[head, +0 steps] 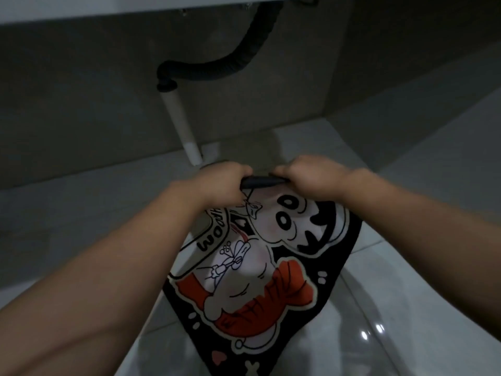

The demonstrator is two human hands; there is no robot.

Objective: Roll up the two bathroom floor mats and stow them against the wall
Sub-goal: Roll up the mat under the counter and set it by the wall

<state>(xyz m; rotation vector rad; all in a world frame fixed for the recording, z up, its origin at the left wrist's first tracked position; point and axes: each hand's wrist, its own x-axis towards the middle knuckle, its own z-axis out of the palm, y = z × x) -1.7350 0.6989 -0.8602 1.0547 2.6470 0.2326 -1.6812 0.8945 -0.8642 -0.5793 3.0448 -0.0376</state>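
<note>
A: What are the fingers doing?

B: Both sets are curled tight. The left hand (226,180) and the right hand (311,176) sit close together just above frame centre, each clamped on the far edge of the floor mat (260,267), where a thin dark roll (261,182) of the mat's edge shows between them.

A: Open at all?

B: No, the fingers are wrapped over the rolled edge, knuckles up; the fingertips are hidden underneath.

A: And the mat itself?

B: It runs from the hands toward six o'clock, black with a cartoon print in white and red, lying on the pale tiled floor (406,267). Only this one mat is in view.

A: What lies beyond the hands?

B: At twelve o'clock a grey wall (81,104). At eleven o'clock a white drainpipe (180,123) slants down to the floor, joined at its top to a black corrugated hose (244,55) that climbs toward one o'clock.
</note>
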